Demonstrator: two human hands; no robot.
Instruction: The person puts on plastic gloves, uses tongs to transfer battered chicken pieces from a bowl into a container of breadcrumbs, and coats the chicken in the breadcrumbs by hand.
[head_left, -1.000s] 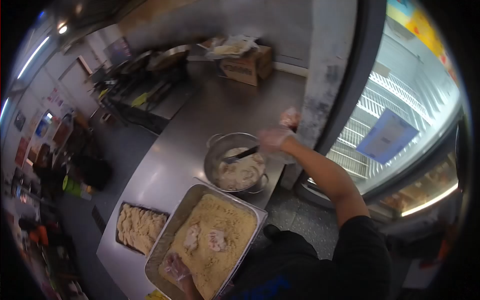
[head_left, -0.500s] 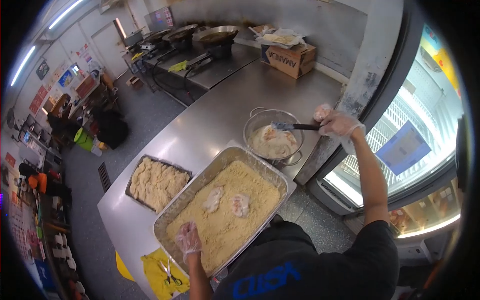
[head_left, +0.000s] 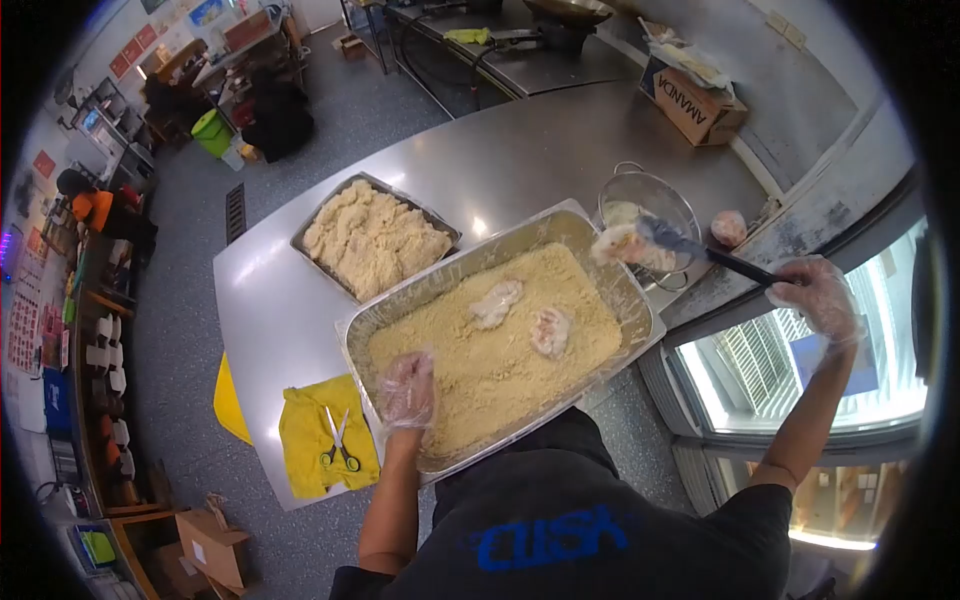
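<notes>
Gloved in clear plastic, my right hand (head_left: 818, 300) is closed on the black handle of tongs (head_left: 735, 262). The far end of the tongs is at a pale, wet piece of meat (head_left: 622, 244), between the steel pot (head_left: 680, 205) and the large metal tray (head_left: 352, 340). My left hand (head_left: 408, 388), also gloved, is at the tray's left end over the yellow crumbs (head_left: 470, 395); its fingers are curled, and their contents are hard to see. Two coated meat pieces (head_left: 496, 304) (head_left: 549, 332) lie on the crumbs. A pinkish bundle (head_left: 729, 228) sits beside the pot.
A smaller tray of crumbed pieces (head_left: 370, 240) stands behind the large one. Scissors (head_left: 339, 442) lie on a yellow cloth (head_left: 300, 440) at the left. A cardboard box (head_left: 692, 104) is at the back right. Across the room is a person in orange and black (head_left: 93, 210).
My right hand has moved from beyond the pot to its right side, and the tongs now have meat at their end, near the tray. The view has turned; my left hand stays over the crumbs.
</notes>
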